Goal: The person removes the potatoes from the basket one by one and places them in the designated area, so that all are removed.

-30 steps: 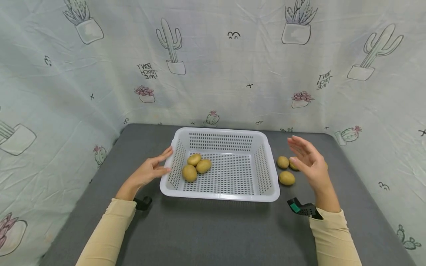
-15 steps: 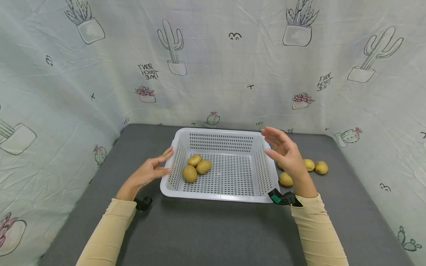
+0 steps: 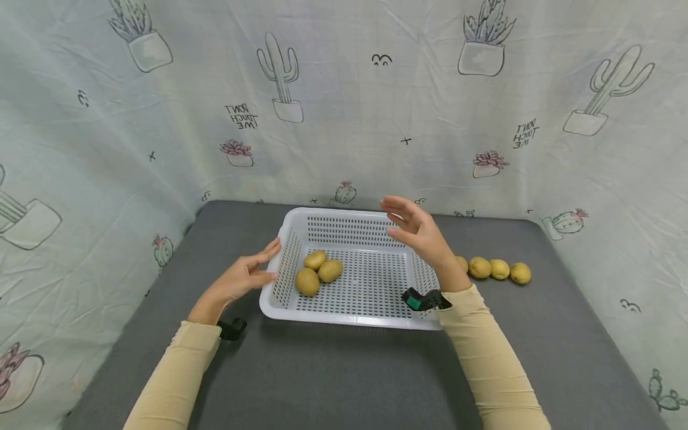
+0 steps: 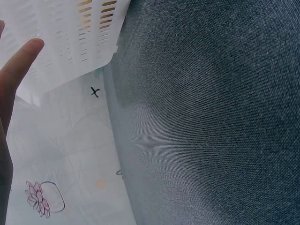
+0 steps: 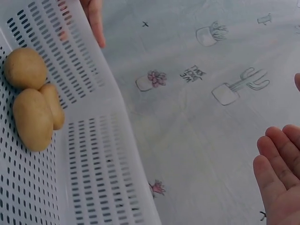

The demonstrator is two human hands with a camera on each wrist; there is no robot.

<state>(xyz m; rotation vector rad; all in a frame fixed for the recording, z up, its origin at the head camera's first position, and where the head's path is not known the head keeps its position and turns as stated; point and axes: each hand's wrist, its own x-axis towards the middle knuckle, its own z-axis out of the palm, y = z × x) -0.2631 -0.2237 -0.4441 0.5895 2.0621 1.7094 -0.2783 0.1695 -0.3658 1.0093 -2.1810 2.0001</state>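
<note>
A white perforated plastic basket (image 3: 355,320) stands on the grey table. Three potatoes (image 3: 307,282) lie together at its left end; the right wrist view shows these potatoes (image 5: 33,120) touching one another. My left hand (image 3: 244,278) touches the basket's left side from outside, fingers spread and fairly straight along the rim. In the left wrist view one finger (image 4: 23,58) lies against the outer wall. Over the basket's right back part hovers my right hand (image 3: 416,232), fingers extended, thumb apart and nothing held. My right forearm hides part of the basket's right side.
Several more potatoes (image 3: 499,269) sit in a row on the table right of the basket, the leftmost partly behind my right arm. A cactus-print cloth (image 3: 344,107) hangs behind and beside the table (image 3: 322,382). Black wrist cameras (image 3: 424,300) are strapped to both wrists.
My right hand has moved left, from above the potatoes on the table to over the basket, still holding nothing. My left hand and the basket stay where they were.
</note>
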